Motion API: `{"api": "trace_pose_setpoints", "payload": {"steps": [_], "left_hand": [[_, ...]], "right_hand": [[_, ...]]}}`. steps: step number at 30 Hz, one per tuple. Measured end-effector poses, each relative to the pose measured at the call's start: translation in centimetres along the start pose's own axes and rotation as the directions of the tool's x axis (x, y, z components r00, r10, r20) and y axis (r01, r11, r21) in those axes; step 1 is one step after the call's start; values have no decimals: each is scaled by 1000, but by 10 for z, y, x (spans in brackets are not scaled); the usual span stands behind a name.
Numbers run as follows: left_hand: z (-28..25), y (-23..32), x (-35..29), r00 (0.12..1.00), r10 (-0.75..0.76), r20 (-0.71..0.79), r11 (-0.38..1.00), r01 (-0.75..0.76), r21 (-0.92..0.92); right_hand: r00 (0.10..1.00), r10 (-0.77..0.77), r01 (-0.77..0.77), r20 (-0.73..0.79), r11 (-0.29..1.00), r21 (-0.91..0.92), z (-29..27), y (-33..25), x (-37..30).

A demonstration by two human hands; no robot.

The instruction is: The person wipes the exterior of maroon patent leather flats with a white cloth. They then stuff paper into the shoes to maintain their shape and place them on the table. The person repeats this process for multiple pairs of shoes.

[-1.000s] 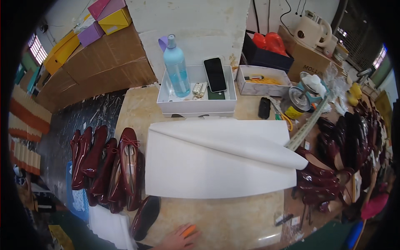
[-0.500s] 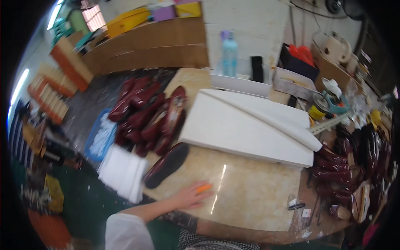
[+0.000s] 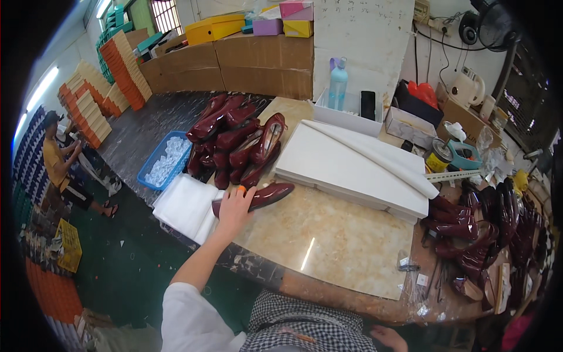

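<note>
Head view: the person's left hand [image 3: 233, 209] reaches up from the lower left of the frame and is closed over a single glossy burgundy patent shoe [image 3: 272, 195], its grip around the shoe's rear half. The shoe lies left of centre with its toe pointing right; whether it is lifted or resting on the beige marbled tabletop [image 3: 331, 234] cannot be told. An orange band [image 3: 241, 188] shows at the fingers. The right hand [image 3: 389, 338] hangs at the bottom edge, right of centre, beside a black-and-white checked apron [image 3: 305, 322]; its fingers are partly cut off, so its grip cannot be told.

Just above the held shoe sits a heap of glossy burgundy bow-trimmed shoes [image 3: 231, 138]. Just left of the hand lies a stack of thin white sheets [image 3: 183, 202], and beyond it a blue plastic basket [image 3: 151, 185] filled with pale crumpled pieces. Across the centre stretches a broad white sheet with a curled edge [image 3: 352, 170], over a low white stack. Behind it, an open white box [image 3: 352, 124] holds a light-blue bottle [image 3: 338, 88] and a black phone [image 3: 368, 105]. More dark red glossy shoes [image 3: 469, 234] crowd the right side. A co-worker [image 3: 56, 155] stands at far left.
</note>
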State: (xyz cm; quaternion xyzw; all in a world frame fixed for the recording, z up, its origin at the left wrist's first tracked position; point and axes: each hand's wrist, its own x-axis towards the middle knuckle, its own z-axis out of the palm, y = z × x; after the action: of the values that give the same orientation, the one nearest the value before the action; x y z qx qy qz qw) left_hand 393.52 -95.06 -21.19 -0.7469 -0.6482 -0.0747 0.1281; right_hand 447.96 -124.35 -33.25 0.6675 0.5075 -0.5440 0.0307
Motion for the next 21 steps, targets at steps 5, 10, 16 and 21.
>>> {"api": "trace_pose_setpoints", "payload": {"steps": [5, 10, 16, 21], "left_hand": [[-55, 30, 124, 908, -15, -420, 983, 91, 161], [-4, -32, 184, 860, 79, -505, 938, 107, 329], [15, -12, 182, 979, -13, -202, 942, 80, 327], [-27, 142, 149, 970, 228, -84, 969, -235, -80]], "right_hand": [[941, -311, 320, 131, 945, -60, -98, -106, -63], [771, -615, 542, -165, 770, -335, -193, -172, -47], [424, -715, 85, -557, 643, -761, -340, -162, -36], [586, -644, -111, -491, 537, -836, -380, -139, 19]]}}
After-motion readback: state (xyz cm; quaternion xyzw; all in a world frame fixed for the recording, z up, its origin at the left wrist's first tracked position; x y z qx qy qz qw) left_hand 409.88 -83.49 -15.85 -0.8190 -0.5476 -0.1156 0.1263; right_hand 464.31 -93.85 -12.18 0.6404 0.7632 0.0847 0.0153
